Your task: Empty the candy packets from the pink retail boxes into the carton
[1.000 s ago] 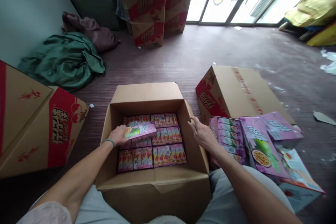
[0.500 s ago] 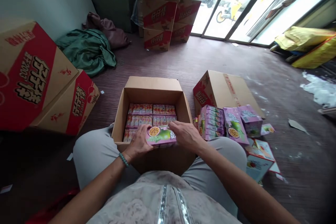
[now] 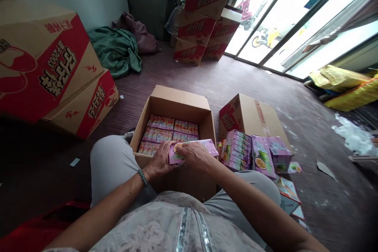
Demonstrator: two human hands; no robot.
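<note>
Between my hands is a purple printed carton (image 3: 209, 146) with passion fruit pictured on it, held above the near edge of an open cardboard box (image 3: 180, 103). My left hand (image 3: 161, 160), a beaded bracelet at its wrist, is closed round the carton's left end. Across the carton's front, my right hand (image 3: 196, 156) has its fingers bent onto the left part, hiding much of the print; whether it grips or only presses, I cannot tell. Inside the box, rows of small purple and orange packs (image 3: 159, 135) lie side by side.
To the right, purple cartons (image 3: 262, 157) stand against a taped cardboard box (image 3: 256, 114). Large red-printed boxes (image 3: 53, 59) rise at the left, with more stacked boxes (image 3: 195, 31) at the back. Green cloth (image 3: 115, 51) lies by the wall. Glass doors (image 3: 265, 19) are at the back right.
My right hand has moved left from the carton's right end across its front. The carton's right end now points further right, and the whole view has tilted.
</note>
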